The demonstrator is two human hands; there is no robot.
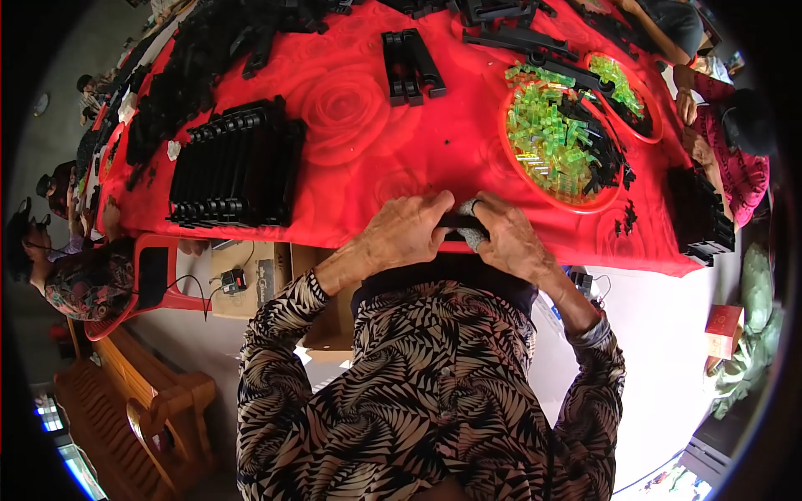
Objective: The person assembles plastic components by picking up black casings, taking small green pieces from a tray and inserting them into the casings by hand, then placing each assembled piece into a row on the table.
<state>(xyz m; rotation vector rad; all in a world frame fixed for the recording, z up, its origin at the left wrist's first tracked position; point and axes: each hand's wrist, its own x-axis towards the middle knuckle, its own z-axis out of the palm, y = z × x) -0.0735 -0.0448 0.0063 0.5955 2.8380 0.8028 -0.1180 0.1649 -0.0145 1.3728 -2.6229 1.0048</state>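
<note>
At the near edge of the table, my left hand point(408, 231) and my right hand point(511, 240) meet around a black plastic part point(459, 223). Fingers and thumbs of both hands close on it from either side, hiding most of its shape. A grey speckled covering point(474, 237) wraps a finger of my right hand. Ahead and to the right of it sits a red basin point(575, 208), filled with clear yellow-green pieces point(535, 134) and small black parts point(603, 163). Farther ahead lies a pair of long black channel-shaped parts point(413, 68).
A stack of black bars point(238, 167) stands left on the red tablecloth point(342, 108). Black parts heap up at far left point(188, 92). A second red basin point(658, 125) is at right. People sit at both sides. A red chair point(159, 275) and cardboard box point(251, 288) are lower left.
</note>
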